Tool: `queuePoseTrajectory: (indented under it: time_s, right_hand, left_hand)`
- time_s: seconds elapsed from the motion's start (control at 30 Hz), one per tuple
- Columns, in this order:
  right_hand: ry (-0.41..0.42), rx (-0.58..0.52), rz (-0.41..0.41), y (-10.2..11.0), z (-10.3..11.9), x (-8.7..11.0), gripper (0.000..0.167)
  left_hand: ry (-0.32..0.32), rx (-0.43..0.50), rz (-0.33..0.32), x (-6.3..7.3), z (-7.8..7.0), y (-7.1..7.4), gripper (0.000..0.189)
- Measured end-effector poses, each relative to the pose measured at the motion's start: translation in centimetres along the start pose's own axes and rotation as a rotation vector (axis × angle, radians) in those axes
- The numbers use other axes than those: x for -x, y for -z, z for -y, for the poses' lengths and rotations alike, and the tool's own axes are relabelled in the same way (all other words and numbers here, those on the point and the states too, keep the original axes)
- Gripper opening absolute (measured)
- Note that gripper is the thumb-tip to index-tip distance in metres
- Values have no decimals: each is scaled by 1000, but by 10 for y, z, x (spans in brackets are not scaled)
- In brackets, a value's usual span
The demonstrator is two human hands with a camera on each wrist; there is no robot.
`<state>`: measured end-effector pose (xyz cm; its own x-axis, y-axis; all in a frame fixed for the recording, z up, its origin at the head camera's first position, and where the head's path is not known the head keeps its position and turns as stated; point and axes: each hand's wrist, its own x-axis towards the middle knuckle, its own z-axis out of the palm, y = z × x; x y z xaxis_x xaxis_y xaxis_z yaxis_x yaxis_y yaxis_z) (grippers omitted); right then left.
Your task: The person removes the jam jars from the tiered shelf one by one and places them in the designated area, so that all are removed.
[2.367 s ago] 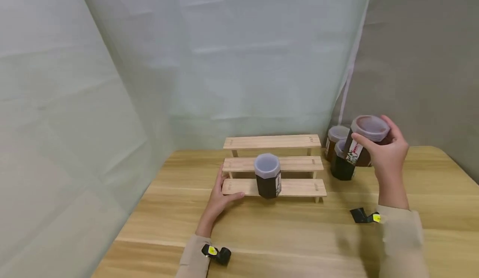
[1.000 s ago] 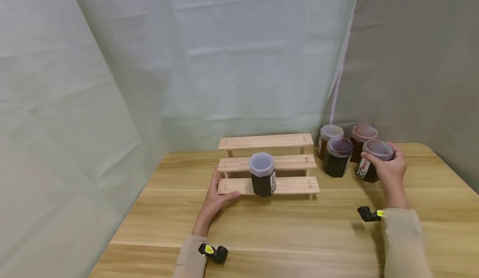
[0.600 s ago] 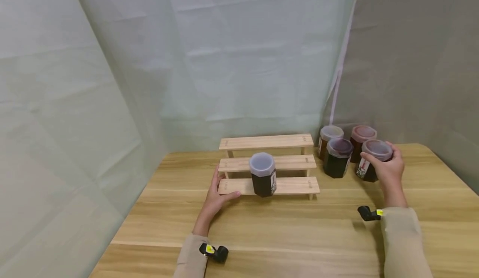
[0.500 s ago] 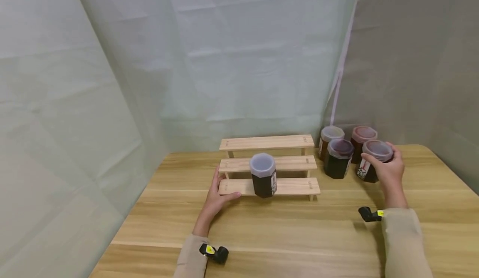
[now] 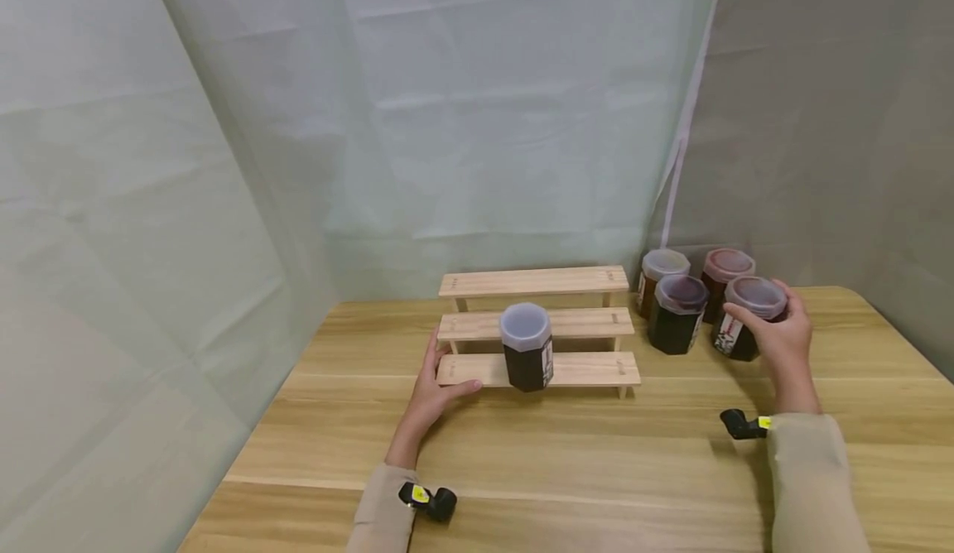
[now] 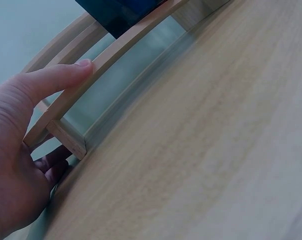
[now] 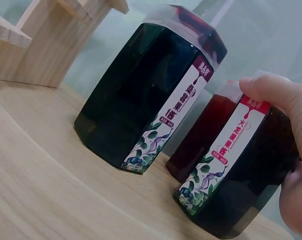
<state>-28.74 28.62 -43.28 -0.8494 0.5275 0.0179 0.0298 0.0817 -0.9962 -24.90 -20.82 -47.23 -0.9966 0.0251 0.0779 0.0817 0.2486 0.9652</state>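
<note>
A three-tier wooden display stand (image 5: 589,369) is on the table, and my left hand (image 5: 430,391) grips its left end. In the left wrist view the left thumb lies along the front edge of the lowest tier, with the other fingers behind the end. An octagonal dark jar with a translucent lid (image 5: 527,371) stands upright on that lowest tier. Right of the stand, my right hand (image 5: 784,334) grips a labelled jar of dark contents (image 7: 236,165) standing on the table. The right thumb is at its lid on the near left; the other fingers are partly hidden behind it.
Left of the gripped jar stands another dark jar (image 5: 674,329). Behind are a jar with a pale lid (image 5: 663,265) and a reddish one (image 5: 726,265), near the curtain (image 5: 522,122). The wooden table (image 5: 566,487) ends at that curtain.
The right hand has lowered its jar from the air to the table, to the right of the other jars. In the last second the scene has hardly shifted. The left hand stays on the stand.
</note>
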Motion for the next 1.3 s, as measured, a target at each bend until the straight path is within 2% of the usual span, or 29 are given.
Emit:
queuePoseTrajectory:
  time_s: [0.1,0.27,0.53,0.93,1.13,1.3]
  right_hand:
    - [19,105,19,0,2,2,85]
    - [42,145,64,3,6,5,85]
    - [106,-24,82,6,26,11,83]
    - [227,24,93,-8,63,30,79]
    - [315,72,211,-23,70,41,79]
    - [356,31,329,-42,74,53,78]
  left_hand:
    - [2,0,-4,0,0,0,118]
    - [-3,1,-2,0,0,0,118]
    - [-1,18,13,1,0,0,118]
    - [-1,23,20,1,0,1,119]
    - [-3,20,10,0,1,2,118]
    - [-2,16,11,0,1,1,119]
